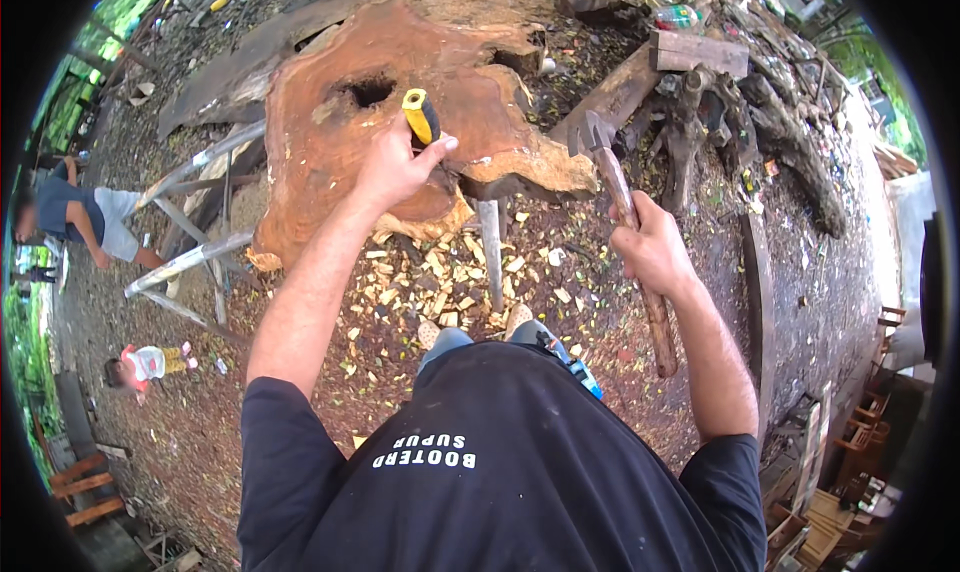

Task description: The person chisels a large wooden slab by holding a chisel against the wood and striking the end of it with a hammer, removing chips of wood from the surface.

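Note:
A thick slab of reddish-brown wood (pixel 310 167), with dark hollows and an uneven edge, lies in front of me. At its near edge my left hand (pixel 393 170) is closed around a chisel (pixel 422 115) with a yellow and black handle; its blade is hidden by the hand. To the right, my right hand (pixel 652 247) grips the wooden handle of a hammer (pixel 614 177). The hammer's metal head is up beside the slab's right tip, apart from the chisel. Pale wood chips (pixel 430 287) litter the ground below the slab, near my feet.
A post (pixel 491 257) stands under the slab. Left of it is a metal trestle frame (pixel 200 256). Gnarled roots (pixel 688 122), a plank (pixel 700 54) and a long beam (pixel 757 312) lie right. Two people, one seated (pixel 85 217) and another (pixel 150 363), are at left.

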A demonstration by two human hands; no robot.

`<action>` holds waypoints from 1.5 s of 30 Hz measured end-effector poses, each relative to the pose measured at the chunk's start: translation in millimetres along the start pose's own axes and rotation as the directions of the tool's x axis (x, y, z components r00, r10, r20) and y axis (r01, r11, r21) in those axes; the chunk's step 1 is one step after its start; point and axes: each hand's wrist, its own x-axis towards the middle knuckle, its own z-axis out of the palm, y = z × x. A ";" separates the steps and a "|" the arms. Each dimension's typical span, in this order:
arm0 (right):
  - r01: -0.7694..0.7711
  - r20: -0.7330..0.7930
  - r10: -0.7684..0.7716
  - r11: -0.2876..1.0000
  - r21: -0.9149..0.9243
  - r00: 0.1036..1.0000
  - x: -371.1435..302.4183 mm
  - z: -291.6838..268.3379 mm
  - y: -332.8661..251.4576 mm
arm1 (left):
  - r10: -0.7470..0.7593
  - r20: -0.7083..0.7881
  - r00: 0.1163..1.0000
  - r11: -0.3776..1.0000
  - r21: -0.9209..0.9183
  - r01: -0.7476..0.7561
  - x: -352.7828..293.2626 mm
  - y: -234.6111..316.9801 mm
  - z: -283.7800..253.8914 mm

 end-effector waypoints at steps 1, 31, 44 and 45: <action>0.005 0.003 -0.005 1.000 0.001 1.000 -2.0 -0.6 -5.6 | -0.002 -0.006 1.000 1.000 -0.001 0.002 -0.1 -1.5 1.4; 0.413 0.254 -0.328 0.662 -0.625 0.910 50.0 48.7 -102.7 | -0.107 0.173 0.979 0.988 0.132 0.084 -15.8 11.5 20.6; 0.209 0.035 -0.211 0.911 -0.355 0.977 20.3 3.3 -67.1 | -0.051 0.032 0.998 0.994 0.097 0.047 7.8 35.5 -15.6; 0.204 0.037 -0.204 0.915 -0.347 0.978 20.4 3.5 -63.9 | -0.026 0.003 1.000 0.988 0.155 0.025 8.2 34.6 -15.7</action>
